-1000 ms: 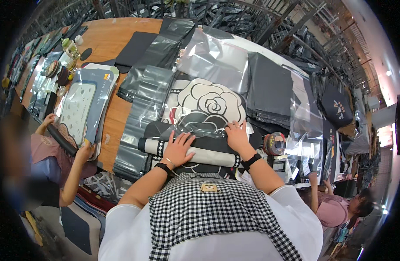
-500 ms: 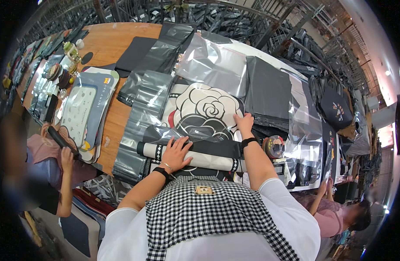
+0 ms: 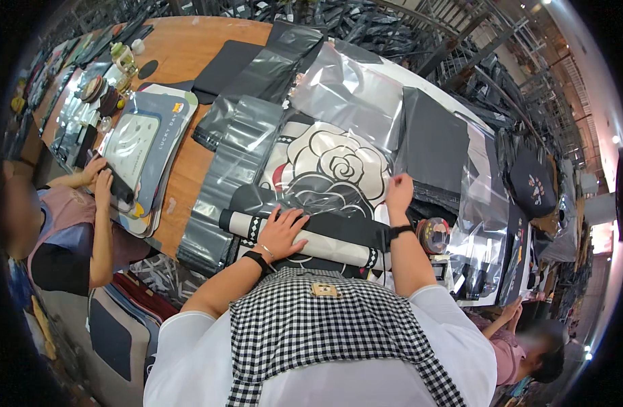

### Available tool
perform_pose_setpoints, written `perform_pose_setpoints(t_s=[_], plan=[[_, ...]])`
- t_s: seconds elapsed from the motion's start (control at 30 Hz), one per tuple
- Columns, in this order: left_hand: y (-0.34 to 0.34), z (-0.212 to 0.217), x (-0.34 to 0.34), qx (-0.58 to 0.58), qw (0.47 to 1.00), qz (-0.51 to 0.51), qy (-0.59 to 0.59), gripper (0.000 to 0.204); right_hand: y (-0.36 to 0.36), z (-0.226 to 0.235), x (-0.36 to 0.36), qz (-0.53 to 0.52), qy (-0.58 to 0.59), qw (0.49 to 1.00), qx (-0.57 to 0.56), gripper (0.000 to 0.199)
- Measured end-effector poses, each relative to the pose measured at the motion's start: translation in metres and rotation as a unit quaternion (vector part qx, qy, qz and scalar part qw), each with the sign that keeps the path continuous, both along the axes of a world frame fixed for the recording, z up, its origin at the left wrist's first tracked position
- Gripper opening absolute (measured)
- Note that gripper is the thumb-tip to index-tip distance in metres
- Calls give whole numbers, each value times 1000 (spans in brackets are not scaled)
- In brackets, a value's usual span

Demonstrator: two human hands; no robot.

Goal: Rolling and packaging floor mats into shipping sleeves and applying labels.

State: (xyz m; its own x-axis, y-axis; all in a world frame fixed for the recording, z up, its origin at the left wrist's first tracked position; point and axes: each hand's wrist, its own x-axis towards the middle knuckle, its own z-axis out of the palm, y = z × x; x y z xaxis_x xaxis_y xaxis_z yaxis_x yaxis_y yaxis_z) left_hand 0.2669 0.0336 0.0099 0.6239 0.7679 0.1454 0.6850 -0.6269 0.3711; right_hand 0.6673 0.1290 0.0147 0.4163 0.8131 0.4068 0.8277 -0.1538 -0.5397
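Observation:
A partly rolled mat point(image 3: 335, 247), white with a black diamond-patterned band and a dark underside, lies across the table before me. My left hand point(image 3: 281, 235) rests on the roll, fingers spread. Beyond the roll lies a flat cream-and-black mat with a large rose print point(image 3: 343, 163), partly covered by a dark sheet. My right hand point(image 3: 399, 195) is raised near the right edge of the rose print, its fingers drawn together. Whatever may be between those fingertips is hidden or too small to name.
Clear plastic bags point(image 3: 350, 95) lie beyond the rose mat, with grey plastic bags point(image 3: 240, 146) on its left and dark bags point(image 3: 433, 146) on its right. A tape roll point(image 3: 433, 235) sits by my right wrist. Co-workers handle items at left point(image 3: 77, 214) and right point(image 3: 518, 339).
My right hand has left the rose mat's edge, moving slightly right and closing its fingers. My left hand stays on the roll. The whole view has shifted a little.

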Motion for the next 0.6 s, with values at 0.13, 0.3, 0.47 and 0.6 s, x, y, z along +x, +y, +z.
perform_pose_setpoints(t_s=[0.13, 0.3, 0.47, 0.6], plan=[[2, -1, -1, -23, 1000, -5, -9, 71, -64, -14, 28, -76, 92, 987, -109, 14], [12, -1, 3, -34, 999, -18, -7, 68, -111, -6, 12, -110, -20, 994, -20, 66], [13, 1, -3, -9, 1000, 13, -19, 66, -137, 65, -103, 299, -116, 942, -104, 53], [23, -2, 6, -44, 998, 17, -41, 60, -135, 36, -120, 365, -102, 917, -124, 45]])
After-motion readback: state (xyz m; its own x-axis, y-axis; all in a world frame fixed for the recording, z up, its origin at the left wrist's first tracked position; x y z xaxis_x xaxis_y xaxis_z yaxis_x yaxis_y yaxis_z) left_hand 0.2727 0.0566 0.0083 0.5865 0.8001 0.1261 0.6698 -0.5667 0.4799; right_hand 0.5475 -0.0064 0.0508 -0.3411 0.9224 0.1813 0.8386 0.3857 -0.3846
